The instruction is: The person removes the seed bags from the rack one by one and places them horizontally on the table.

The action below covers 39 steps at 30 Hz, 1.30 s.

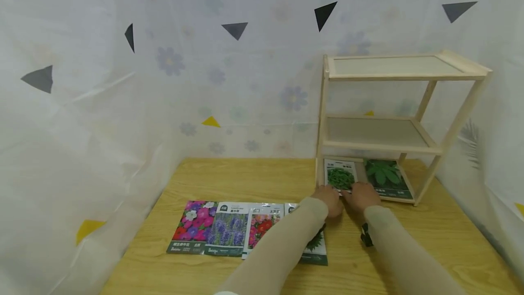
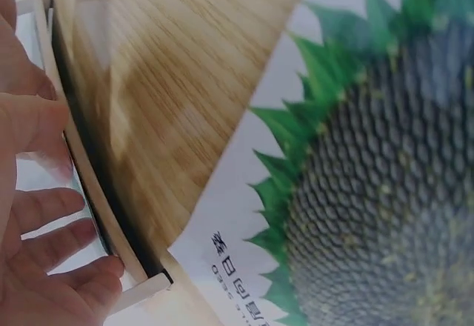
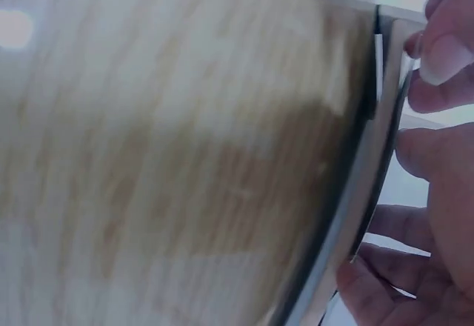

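In the head view both hands are at the front rim of the bottom shelf of a wooden rack. My left hand [image 1: 329, 200] touches the near edge of a seed packet [image 1: 340, 176] with a green leafy picture, lying flat on that shelf. Beside it, my right hand [image 1: 361, 197] rests at the packet's near right corner, thumb toward the left hand. The left wrist view shows spread fingers [image 2: 63, 241] over the wooden rim; the right wrist view shows fingers [image 3: 396, 267] along the same rim. The fingertips' contact with the packet is partly hidden.
Another green-leaf packet [image 1: 385, 174] lies to the right on the bottom shelf. On the table [image 1: 245, 176], petunia-like [image 1: 196, 222], lavender [image 1: 227, 231], red-flower [image 1: 262, 224] and sunflower [image 2: 370, 163] packets form a row, partly under my left forearm. The rack's middle shelf [image 1: 376, 132] overhangs the packets.
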Tool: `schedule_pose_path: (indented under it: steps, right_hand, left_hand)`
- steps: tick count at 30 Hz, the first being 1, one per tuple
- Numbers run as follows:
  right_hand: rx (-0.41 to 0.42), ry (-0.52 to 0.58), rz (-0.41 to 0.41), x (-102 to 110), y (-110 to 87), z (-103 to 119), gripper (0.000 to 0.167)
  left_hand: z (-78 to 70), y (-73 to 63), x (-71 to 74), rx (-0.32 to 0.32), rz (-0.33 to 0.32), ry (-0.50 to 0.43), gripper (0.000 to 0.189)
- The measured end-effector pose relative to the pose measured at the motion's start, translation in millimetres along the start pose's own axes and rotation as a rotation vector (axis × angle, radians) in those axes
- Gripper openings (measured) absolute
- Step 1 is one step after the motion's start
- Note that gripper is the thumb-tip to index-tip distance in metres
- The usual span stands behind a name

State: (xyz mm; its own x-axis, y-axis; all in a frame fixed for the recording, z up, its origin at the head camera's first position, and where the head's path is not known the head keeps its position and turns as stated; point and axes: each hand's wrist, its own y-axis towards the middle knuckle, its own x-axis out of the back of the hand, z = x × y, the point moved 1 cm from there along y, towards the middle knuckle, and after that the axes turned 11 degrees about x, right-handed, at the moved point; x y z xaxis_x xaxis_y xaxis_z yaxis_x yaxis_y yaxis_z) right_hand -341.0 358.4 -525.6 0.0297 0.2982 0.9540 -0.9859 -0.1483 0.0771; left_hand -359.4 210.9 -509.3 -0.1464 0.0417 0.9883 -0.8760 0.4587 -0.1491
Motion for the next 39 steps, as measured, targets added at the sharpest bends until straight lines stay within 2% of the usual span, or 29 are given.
schedule_pose_path:
  steps: [5, 8, 11, 14, 17, 24, 27, 31, 36, 39]
  right_hand:
    - [0.006, 0.052, 0.003, 7, -4.1, -1, 0.046]
    - [-0.021, 0.075, 0.015, 8, -8.0, -1, 0.041]
    - [-0.051, 0.084, 0.030, 9, -13.4, 1, 0.040]
    - [-0.082, 0.083, 0.023, 7, -18.9, 1, 0.038]
    - [-0.104, 0.075, 0.010, 3, -21.5, 1, 0.047]
    - [-0.104, 0.091, -0.022, 0, -22.6, -1, 0.053]
    - [-0.097, 0.115, -0.030, 2, -24.0, -2, 0.052]
    - [-0.083, 0.162, -0.049, 6, -27.0, -2, 0.048]
    - [-0.075, 0.214, -0.101, 8, -33.0, -4, 0.047]
    - [-0.058, 0.218, -0.131, 8, -36.2, -6, 0.047]
  left_hand:
    - [-3.3, -0.4, 2.4, -0.011, -0.056, -0.058, 0.038]
    - [-3.9, 0.0, 0.0, 0.017, -0.088, -0.089, 0.038]
    - [-3.2, -1.9, -2.4, 0.071, -0.087, -0.178, 0.040]
    - [-1.4, -5.4, -3.3, 0.139, -0.057, -0.331, 0.040]
    - [-0.5, -7.7, -3.7, 0.188, -0.042, -0.454, 0.037]
    - [1.0, -7.1, -2.4, 0.284, -0.085, -0.573, 0.021]
    - [3.5, -5.4, -3.6, 0.337, -0.077, -0.678, 0.009]
    - [8.6, -2.4, -7.7, 0.360, -0.056, -0.791, 0.036]
    - [16.0, 1.2, -15.6, 0.335, -0.011, -0.870, 0.045]
    - [18.9, -2.9, -15.0, 0.324, -0.030, -0.872, 0.045]
